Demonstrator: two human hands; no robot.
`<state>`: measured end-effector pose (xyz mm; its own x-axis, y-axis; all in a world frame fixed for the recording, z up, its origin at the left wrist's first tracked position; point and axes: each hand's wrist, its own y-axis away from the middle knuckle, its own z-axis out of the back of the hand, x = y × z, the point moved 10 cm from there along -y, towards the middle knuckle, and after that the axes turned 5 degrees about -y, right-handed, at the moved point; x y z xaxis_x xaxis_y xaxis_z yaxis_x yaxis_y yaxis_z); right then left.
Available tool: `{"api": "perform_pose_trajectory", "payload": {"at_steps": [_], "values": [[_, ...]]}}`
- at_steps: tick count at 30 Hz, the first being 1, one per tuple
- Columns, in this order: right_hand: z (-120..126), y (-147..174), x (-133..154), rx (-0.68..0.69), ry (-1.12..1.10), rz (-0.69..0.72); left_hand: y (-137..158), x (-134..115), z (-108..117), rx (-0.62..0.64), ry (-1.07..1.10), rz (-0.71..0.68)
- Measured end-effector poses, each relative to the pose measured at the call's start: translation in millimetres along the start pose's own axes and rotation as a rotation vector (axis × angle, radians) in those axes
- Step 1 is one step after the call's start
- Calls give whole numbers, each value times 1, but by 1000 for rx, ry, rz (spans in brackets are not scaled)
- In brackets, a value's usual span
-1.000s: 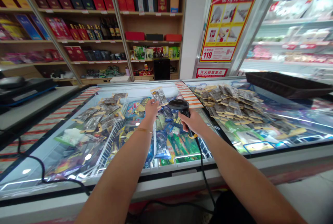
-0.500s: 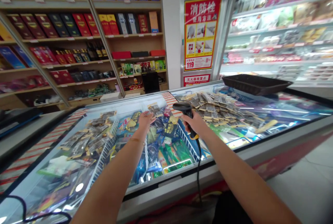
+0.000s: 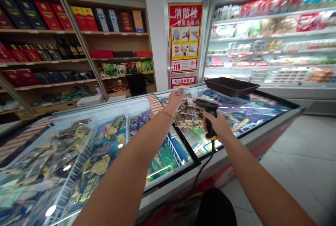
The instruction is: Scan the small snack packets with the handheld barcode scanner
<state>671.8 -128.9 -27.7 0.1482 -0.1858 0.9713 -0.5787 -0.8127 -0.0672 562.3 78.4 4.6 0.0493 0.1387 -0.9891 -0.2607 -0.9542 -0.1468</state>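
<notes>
My right hand [image 3: 215, 122] is wrapped round the grip of a black barcode scanner [image 3: 207, 105] with a yellow-edged base. From its base a black cord [image 3: 201, 171] hangs down past the freezer's front. My left hand [image 3: 176, 100] is further in and to the left, its fingers pinching a small clear packet [image 3: 187, 93] with a tan strip along the top. A pile of similar packets [image 3: 191, 115], dark inside with tan strips, lies on the freezer's glass beneath both hands. The scanner's head is just right of the held packet.
The glass-topped chest freezer [image 3: 181, 191] holds wire baskets [image 3: 174, 149] of bagged goods. More packets [image 3: 60, 145] lie at its left. On its far right part stands a black tray [image 3: 232, 86]. Shelves [image 3: 120, 33] of boxes and a lit cooler [image 3: 262, 44] line the back.
Both hands have moved right over the packet pile, the packet and the scanner going with them. The view has turned to the right.
</notes>
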Motion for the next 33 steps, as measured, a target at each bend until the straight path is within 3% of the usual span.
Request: {"api": "perform_pose_trajectory", "payload": {"at_steps": [3,5,7,9,12,16,21,24,26,28,31,33], "values": [[6,-1,-1,-22,-16,-5,0,3,-20,32,-112,-20],[4,-3,-3,-21,-15,-4,1,4,-21,52,-174,-60],[-2,-5,-6,-7,-6,-2,0,3,-11,52,-222,-108],[-14,-6,-11,21,4,-1,-2,4,13,10,-264,-148],[-40,-4,-19,71,5,-15,-4,8,71,-109,-345,-191],[-90,4,-33,148,2,-53,6,21,171,-245,-521,-191],[-167,17,-57,300,16,-113,40,32,302,-355,-914,-105],[-210,27,-74,400,13,-153,62,33,380,-402,-1187,58],[-230,34,-84,437,4,-162,76,32,425,-355,-1352,196],[-242,39,-94,456,7,-170,89,34,457,-186,-1504,312],[-247,44,-112,479,35,-197,115,37,485,86,-1622,407],[-245,46,-121,498,57,-213,133,39,497,170,-1675,467]]}}
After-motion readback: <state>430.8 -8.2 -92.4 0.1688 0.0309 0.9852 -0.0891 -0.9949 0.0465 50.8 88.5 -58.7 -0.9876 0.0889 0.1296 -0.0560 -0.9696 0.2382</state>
